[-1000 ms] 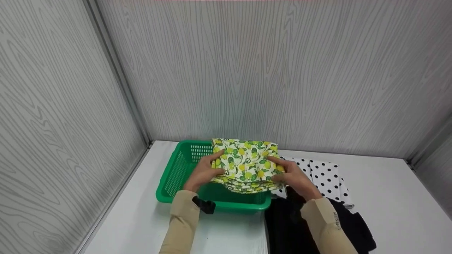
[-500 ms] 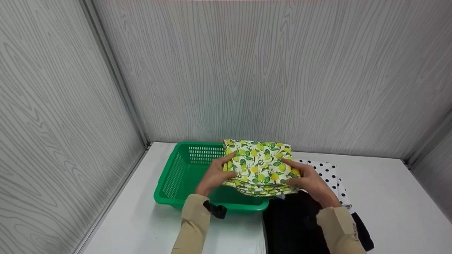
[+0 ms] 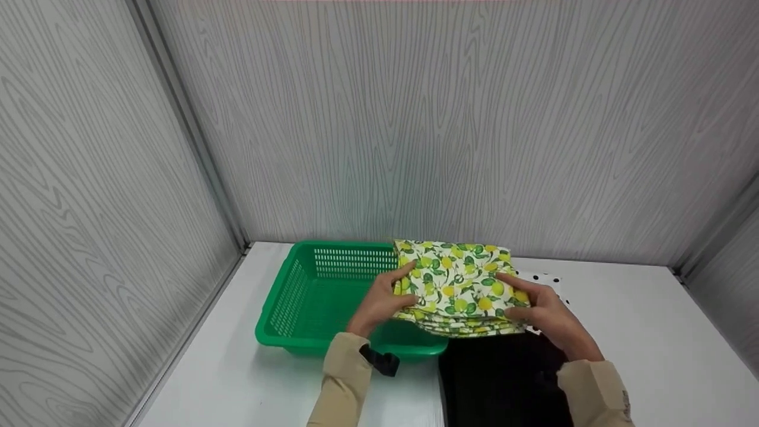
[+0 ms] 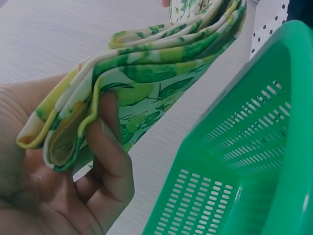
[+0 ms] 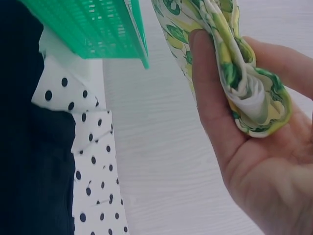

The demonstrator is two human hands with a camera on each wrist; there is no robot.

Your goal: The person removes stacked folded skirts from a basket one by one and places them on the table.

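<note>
A folded cloth (image 3: 459, 279) with a lemon-and-leaf print hangs in the air between my two hands. My left hand (image 3: 382, 299) grips its left edge, thumb on one side and fingers on the other; the left wrist view shows the stacked layers of the cloth (image 4: 146, 63) there. Its right edge is pinched by my right hand (image 3: 548, 311), where the fold (image 5: 244, 93) rolls open at the end. The cloth overlaps the right part of a green plastic basket (image 3: 296, 344) in the head view. What the cloth is as a garment cannot be told.
Black folded cloth (image 3: 498, 379) lies on the white table (image 3: 640, 332) in front of the basket's right end. Behind it, partly hidden, is a white cloth with black dots (image 5: 95, 161). Grey wood-patterned walls (image 3: 379, 118) stand at the back and sides.
Both hands have carried the lemon-print cloth to the right, from over the basket toward the dotted and black cloths. The grip on it looks the same.
</note>
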